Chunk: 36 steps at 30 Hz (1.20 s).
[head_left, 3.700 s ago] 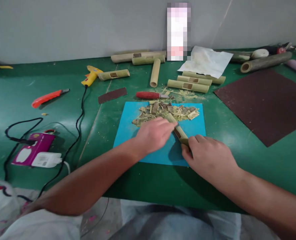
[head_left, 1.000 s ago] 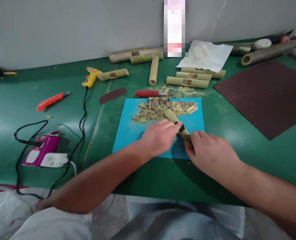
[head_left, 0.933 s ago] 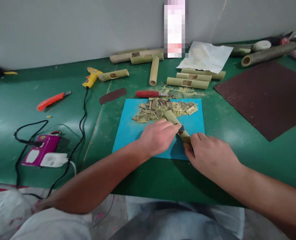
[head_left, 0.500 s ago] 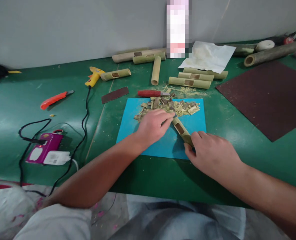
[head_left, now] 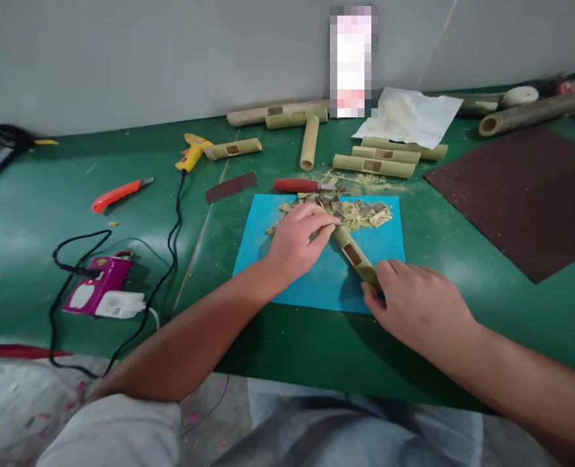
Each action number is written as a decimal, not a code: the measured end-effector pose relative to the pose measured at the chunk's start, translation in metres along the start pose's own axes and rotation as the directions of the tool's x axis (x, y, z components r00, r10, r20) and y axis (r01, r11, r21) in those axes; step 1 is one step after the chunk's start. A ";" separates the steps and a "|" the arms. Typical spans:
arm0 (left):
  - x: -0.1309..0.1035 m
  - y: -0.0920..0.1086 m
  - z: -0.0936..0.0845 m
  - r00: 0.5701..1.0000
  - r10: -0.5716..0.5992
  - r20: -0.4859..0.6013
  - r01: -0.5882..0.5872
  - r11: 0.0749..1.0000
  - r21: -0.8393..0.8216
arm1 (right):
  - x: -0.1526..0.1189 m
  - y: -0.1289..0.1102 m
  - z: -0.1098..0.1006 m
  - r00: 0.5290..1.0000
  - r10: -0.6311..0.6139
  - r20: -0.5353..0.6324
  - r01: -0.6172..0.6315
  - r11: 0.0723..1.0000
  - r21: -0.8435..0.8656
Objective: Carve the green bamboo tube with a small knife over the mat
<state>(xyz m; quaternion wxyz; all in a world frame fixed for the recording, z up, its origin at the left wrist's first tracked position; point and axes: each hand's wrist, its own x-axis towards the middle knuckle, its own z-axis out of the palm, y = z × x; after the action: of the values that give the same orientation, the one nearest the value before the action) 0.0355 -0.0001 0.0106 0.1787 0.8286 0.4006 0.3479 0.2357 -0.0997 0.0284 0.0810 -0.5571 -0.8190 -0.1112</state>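
A short green bamboo tube (head_left: 354, 254) with a rectangular opening cut in its side lies slanted over a blue sheet (head_left: 306, 285). My right hand (head_left: 418, 301) grips its near end, thumb below and fingers on top. At the tube's far end, my left hand (head_left: 297, 243) is closed with its fingertips pressed together over the bamboo. A thin dark edge shows under those fingertips; what it belongs to I cannot make out. Bamboo chips and shavings (head_left: 360, 213) are heaped just beyond my left hand. Behind them lies a red-handled knife (head_left: 297, 185).
Several cut bamboo tubes (head_left: 373, 166) lie toward the wall, some under white paper (head_left: 411, 117). A large brown sheet (head_left: 520, 201) is at right, a small brown strip (head_left: 231, 187) at left. Farther left are a yellow glue gun (head_left: 192, 152), an orange utility knife (head_left: 122, 194) and a purple power strip (head_left: 97, 285).
The camera view has shifted slightly, moving the scene a little right and down. My left hand has stayed at the far end of the tube, and my right hand keeps its grip.
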 end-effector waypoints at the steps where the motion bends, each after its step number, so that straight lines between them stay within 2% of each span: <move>1: -0.002 0.005 -0.001 0.994 -0.106 0.012 0.107 0.986 -0.130 | 0.000 0.000 0.000 1.000 0.004 0.009 -0.004 1.000 -0.001; 3: -0.006 0.013 -0.004 0.947 -0.306 0.097 0.320 0.878 -0.357 | 0.000 0.000 0.000 1.000 0.009 0.028 -0.009 1.000 -0.003; 5: -0.009 0.018 -0.005 0.892 -0.413 0.184 0.449 0.757 -0.475 | 0.000 0.000 0.000 0.999 0.009 0.037 -0.009 1.000 -0.003; 8: -0.010 0.017 -0.004 0.861 -0.470 0.195 0.494 0.678 -0.544 | 0.000 0.000 0.000 1.000 0.006 0.027 -0.006 1.000 0.005; 11: -0.008 0.011 -0.001 0.854 -0.493 0.164 0.490 0.657 -0.573 | 0.000 0.001 0.000 1.000 -0.002 0.009 0.002 1.000 0.015; 14: -0.008 0.010 0.000 0.864 -0.474 0.168 0.481 0.683 -0.549 | 0.001 0.004 -0.001 0.998 -0.019 -0.052 0.021 0.999 0.039; 17: -0.010 0.014 0.000 0.882 -0.439 0.170 0.454 0.699 -0.553 | 0.005 0.007 -0.003 0.982 -0.015 -0.188 0.044 0.987 0.152; 21: -0.015 0.021 0.001 0.884 -0.435 0.172 0.439 0.647 -0.624 | 0.008 0.011 -0.001 0.950 0.015 -0.311 0.097 0.935 0.340; 29: -0.018 0.032 0.002 0.885 -0.391 0.251 0.447 0.564 -0.694 | 0.011 0.007 0.007 0.957 0.071 -0.283 0.073 0.879 0.471; 32: -0.019 0.035 0.001 0.895 -0.346 0.281 0.438 0.572 -0.693 | 0.011 0.007 0.008 0.963 0.103 -0.249 0.049 0.842 0.537; 36: -0.021 0.037 0.000 0.939 -0.249 0.237 0.343 0.624 -0.702 | 0.012 0.007 0.006 0.961 0.154 -0.228 0.031 0.762 0.647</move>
<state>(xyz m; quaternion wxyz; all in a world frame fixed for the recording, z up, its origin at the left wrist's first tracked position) 0.0461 -0.0395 0.0231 0.5737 0.6277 0.3467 0.3959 0.2375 -0.0852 0.0258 0.3807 -0.5017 -0.7695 0.1056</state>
